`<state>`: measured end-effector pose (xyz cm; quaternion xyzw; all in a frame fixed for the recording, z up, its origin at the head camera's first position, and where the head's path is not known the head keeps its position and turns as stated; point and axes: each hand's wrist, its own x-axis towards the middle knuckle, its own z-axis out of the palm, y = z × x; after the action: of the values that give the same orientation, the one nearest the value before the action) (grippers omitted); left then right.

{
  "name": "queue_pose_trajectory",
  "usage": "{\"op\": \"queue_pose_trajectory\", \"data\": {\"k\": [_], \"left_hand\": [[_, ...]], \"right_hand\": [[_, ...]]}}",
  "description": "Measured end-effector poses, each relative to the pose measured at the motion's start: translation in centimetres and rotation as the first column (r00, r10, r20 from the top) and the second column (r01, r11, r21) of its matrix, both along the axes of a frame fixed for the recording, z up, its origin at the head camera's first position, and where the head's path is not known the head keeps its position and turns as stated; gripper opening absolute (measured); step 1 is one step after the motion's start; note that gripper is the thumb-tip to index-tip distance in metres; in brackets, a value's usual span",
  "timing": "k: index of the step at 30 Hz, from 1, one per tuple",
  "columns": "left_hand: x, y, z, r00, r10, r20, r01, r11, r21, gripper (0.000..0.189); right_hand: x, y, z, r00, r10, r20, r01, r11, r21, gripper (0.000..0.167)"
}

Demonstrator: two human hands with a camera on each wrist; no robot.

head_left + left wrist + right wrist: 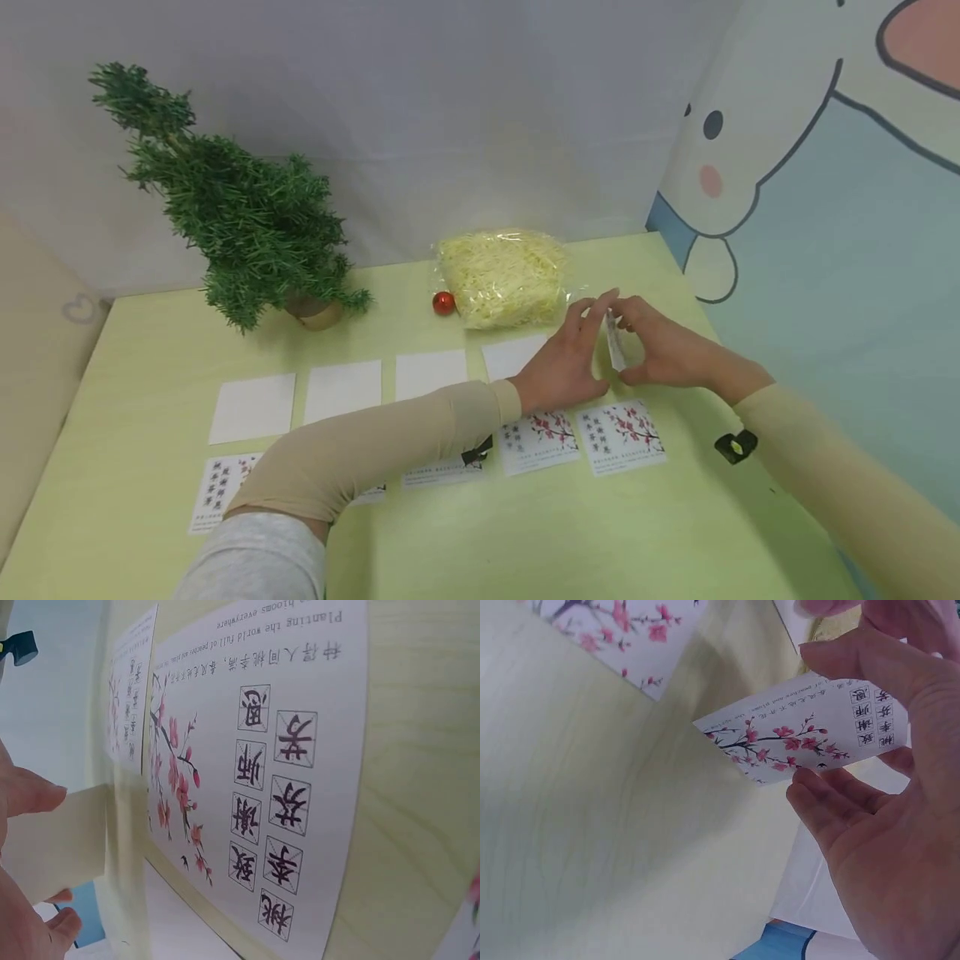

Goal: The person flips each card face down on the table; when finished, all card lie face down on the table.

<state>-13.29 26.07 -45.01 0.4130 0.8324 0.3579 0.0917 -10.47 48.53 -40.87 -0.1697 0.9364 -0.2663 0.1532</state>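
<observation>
My right hand [671, 350] pinches a card [780, 739] by its edges, thumb on one edge and fingers on the opposite one. The card stands nearly edge-on above the table. Its printed side, with pink blossom and Chinese characters, faces the right wrist camera; its plain back shows in the left wrist view. Close on the card's other side is my left hand [566, 358], its thumb and fingers spread in a loose arch around it. Beneath my hands lie a printed card [622, 437] and another printed card [542, 443].
A row of blank white cards [345, 387] lies behind a row of printed cards [217, 496], partly covered by my left sleeve. Further back are a clear bag of yellow shreds [506, 279], a red ball [443, 303] and a small leaning artificial tree [247, 217]. Walls border the table.
</observation>
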Motion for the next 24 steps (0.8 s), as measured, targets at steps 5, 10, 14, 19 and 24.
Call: {"op": "queue_pose_trajectory", "data": {"k": [5,10,14,19,24], "left_hand": [[-0.2,0.1,-0.3,0.997,-0.023,0.071,0.022,1.0,0.009,0.14],[-0.6,0.4,-1.2,0.995,-0.045,0.093,0.045,0.999,0.008,0.133],[-0.8,0.6,-1.8,0.996,-0.048,0.075,0.048,0.999,-0.002,0.122],[-0.9,1.0,-2.2,0.997,-0.052,0.051,0.054,0.998,-0.044,0.117],[-0.9,1.4,-2.5,0.999,-0.032,-0.009,0.03,0.993,-0.116,0.122]], "right_hand": [[0.2,-0.1,-0.1,0.99,-0.055,0.131,0.08,0.977,-0.198,0.101],[0.5,0.4,-0.8,0.963,-0.083,0.255,0.176,0.914,-0.366,0.101],[0.7,1.1,-1.7,0.944,-0.117,0.307,0.239,0.886,-0.398,0.103],[0.9,2.0,-2.1,0.945,-0.151,0.291,0.255,0.897,-0.361,0.116],[0.9,2.4,-1.9,0.982,-0.157,0.101,0.176,0.959,-0.22,0.104]]}}
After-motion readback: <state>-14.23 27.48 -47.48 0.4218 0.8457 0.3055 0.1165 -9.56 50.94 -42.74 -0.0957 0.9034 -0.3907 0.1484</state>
